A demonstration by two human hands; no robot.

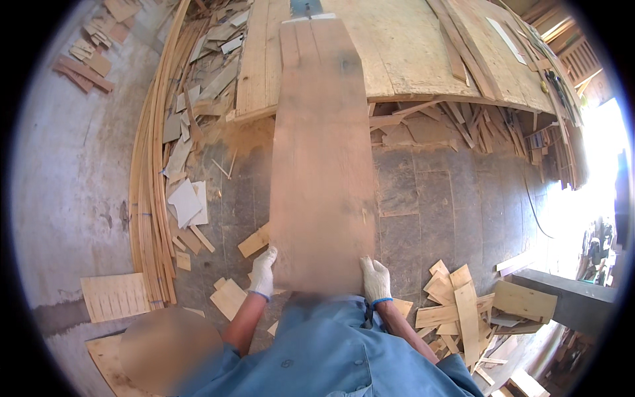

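A long, wide reddish-brown wooden board (321, 145) stretches away from my body, its far part over the big plywood-topped workbench (403, 59). My left hand (263, 271), in a white knitted glove with a blue cuff, is closed on the board's left edge near its close end. On the opposite edge, my right hand (376, 279) wears a matching glove and grips the board too. The fingers of both hands are partly hidden under the wood. At the board's far end there is a pale crosspiece (309, 18) with a blue part (305, 6) behind it.
Long thin wooden strips (149, 192) lie along the left wall. Offcuts (463, 301) are piled on the floor at right, with more scraps (228, 298) by my left arm. Several loose strips (466, 49) lie on the bench. A grey beam (565, 298) juts in at right.
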